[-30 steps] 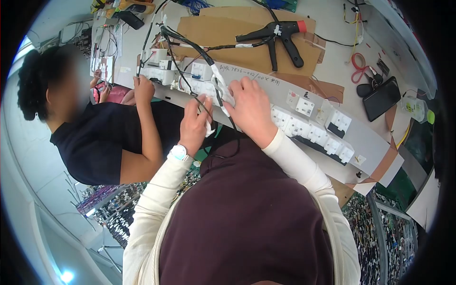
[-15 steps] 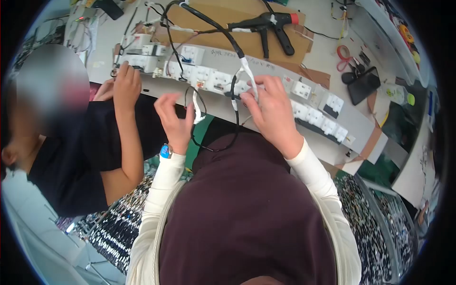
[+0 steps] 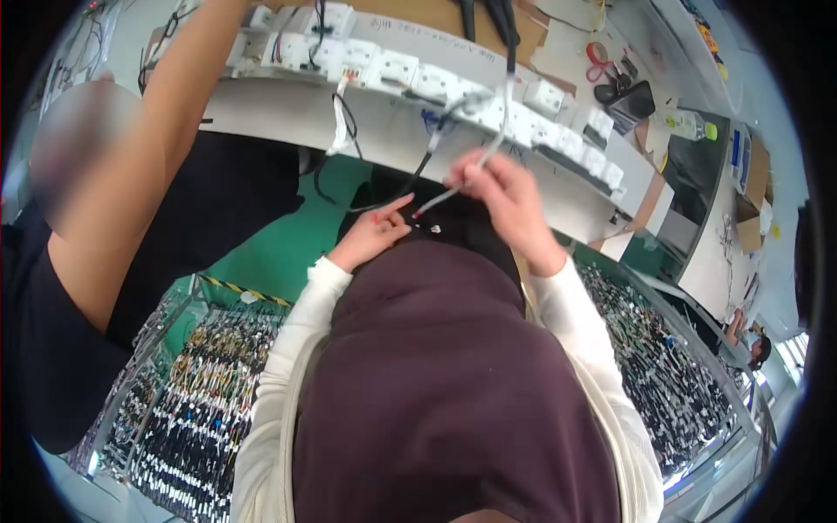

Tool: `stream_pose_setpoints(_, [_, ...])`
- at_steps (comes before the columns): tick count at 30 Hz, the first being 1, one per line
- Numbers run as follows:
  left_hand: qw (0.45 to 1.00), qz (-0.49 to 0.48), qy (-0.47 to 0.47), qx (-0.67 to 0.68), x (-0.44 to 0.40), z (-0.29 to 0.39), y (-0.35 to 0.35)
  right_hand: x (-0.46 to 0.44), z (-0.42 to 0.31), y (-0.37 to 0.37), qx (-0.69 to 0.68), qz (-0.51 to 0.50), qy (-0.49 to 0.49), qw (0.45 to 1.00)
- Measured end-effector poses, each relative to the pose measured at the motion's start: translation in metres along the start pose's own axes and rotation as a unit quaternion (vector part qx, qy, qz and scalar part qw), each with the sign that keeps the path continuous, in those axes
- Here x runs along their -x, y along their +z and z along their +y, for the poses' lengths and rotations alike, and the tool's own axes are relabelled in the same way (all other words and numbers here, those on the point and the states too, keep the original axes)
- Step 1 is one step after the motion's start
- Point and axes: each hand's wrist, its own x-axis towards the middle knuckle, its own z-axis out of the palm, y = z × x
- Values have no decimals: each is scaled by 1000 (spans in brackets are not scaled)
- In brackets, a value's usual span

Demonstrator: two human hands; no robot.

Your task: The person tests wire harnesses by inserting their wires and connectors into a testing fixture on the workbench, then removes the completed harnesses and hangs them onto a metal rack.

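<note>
My right hand [image 3: 510, 205] is closed around a white-wrapped cable branch [image 3: 497, 139], whose thin red-tipped end points down toward my lap. My left hand [image 3: 370, 237] is just left of that tip, its index finger stretched out and its thumb apart. A small red spot shows at its fingers, too small to make out. Black cable [image 3: 420, 170] loops from the board's edge down behind my left hand. Another white-wrapped piece [image 3: 339, 126] hangs from the row of white connector blocks [image 3: 392, 70]. Small white bits [image 3: 436, 228] lie on the dark cloth between my hands.
A co-worker's arm [image 3: 166, 148] reaches across at the left. Red scissors [image 3: 597, 57], a black phone [image 3: 632, 103] and a clear bottle [image 3: 684, 124] lie at the right. Part of a black tool [image 3: 488, 22] shows at the top. Racks of cables [image 3: 196, 401] stand below.
The view has moved, so the board sits higher. My left hand has come down toward my lap. My right hand has kept hold of the white-wrapped cable, lower now. The co-worker's arm has reached upward.
</note>
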Motion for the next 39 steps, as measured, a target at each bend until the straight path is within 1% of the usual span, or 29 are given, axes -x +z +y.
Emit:
stream_pose_setpoints(1, [994, 6, 64, -90, -6, -12, 8, 2, -23, 5, -16, 18, -17, 1000])
stream_pose_setpoints(2, [994, 2, 64, -89, -4, -8, 14, -2, -48, 8, 30, 13, -28, 999])
stream_pose_setpoints(4, [982, -36, 72, -172, 0, 29, 18, -13, -67, 12, 45, 14, -53, 997])
stream_pose_setpoints(5, [989, -16, 67, -132, 7, 46, 23, -13, -66, 10, 45, 19, -57, 997])
stream_pose_setpoints(6, [988, -19, 70, -136, 11, 56, 22, -14, -62, 8, 18, 40, -96, 994])
stream_pose_setpoints(7, [983, -6, 111, -148, 14, 63, 21, -12, -56, 5, -8, 62, -135, 989])
stream_pose_setpoints(8, [976, 6, 151, -158, 15, 68, 21, -2, -46, -2, -7, 67, -137, 988])
stream_pose_setpoints(9, [975, 1, 154, -159, 16, 72, 21, 13, -32, -12, 129, 15, -109, 985])
stream_pose_setpoints(10, [972, 0, 166, -167, 17, 75, 21, 26, -19, -15, 262, -38, -78, 961])
stream_pose_setpoints(12, [968, -5, 178, -176, 17, 81, 23, 47, -1, -8, 256, -123, 70, 956])
stream_pose_setpoints(14, [971, -5, 149, -187, 15, 86, 27, 58, 11, 7, 306, -115, 5, 945])
stream_pose_setpoints(15, [971, -10, 148, -189, 14, 88, 28, 62, 25, 15, 304, -46, -19, 951])
stream_pose_setpoints(16, [972, -17, 146, -183, 13, 89, 29, 64, 32, 15, 300, -42, -16, 953])
stream_pose_setpoints(18, [972, -29, 145, -181, 12, 89, 31, 67, 36, 14, 414, -2, -94, 906])
stream_pose_setpoints(19, [969, -67, 145, -188, 14, 86, 31, 68, 41, 14, 412, 5, -94, 907])
stream_pose_setpoints(20, [964, -105, 145, -195, 16, 84, 30, 69, 49, 16, 401, -33, -87, 911])
stream_pose_setpoints(22, [961, -120, 137, -208, 13, 82, 30, 69, 63, 20, 350, -94, -50, 931])
stream_pose_setpoints(24, [959, -127, 107, -228, 5, 84, 29, 59, 65, 6, 322, -139, -54, 935])
stream_pose_setpoints(26, [959, -135, 108, -223, -17, 68, 26, 43, 48, -18, 259, -244, 15, 934])
stream_pose_setpoints(28, [961, -140, 103, -216, -22, 64, 29, 26, 20, -33, 257, -334, 95, 902])
stream_pose_setpoints(30, [954, -53, 118, -269, -22, 73, 32, 18, 3, -45, 160, -374, 147, 902])
stream_pose_setpoints(31, [913, 37, 207, -350, -19, 75, 32, 15, -3, -49, 160, -378, 144, 900])
stream_pose_setpoints(32, [913, 41, 205, -351, -18, 77, 29, 15, -9, -52, 129, -355, 109, 920])
stream_pose_setpoints(34, [905, 251, 234, -252, -14, 79, 21, 13, -14, -51, 96, -339, 76, 933])
stream_pose_setpoints(35, [906, 285, 228, -212, -12, 79, 17, 11, -15, -46, 208, -237, -81, 946])
stream_pose_setpoints(36, [905, 292, 227, -212, -11, 77, 14, 7, -16, -41, 309, -122, -237, 913])
stream_pose_setpoints(37, [898, 312, 234, -202, -10, 72, 12, 4, -20, -35, 367, -58, -302, 878])
stream_pose_setpoints(38, [892, 330, 242, -192, -8, 69, 12, -5, -21, -29, 367, -62, -305, 877])
stream_pose_setpoints(39, [919, 288, 215, -161, -3, 69, 15, -14, -21, -25, 366, 21, -391, 845])
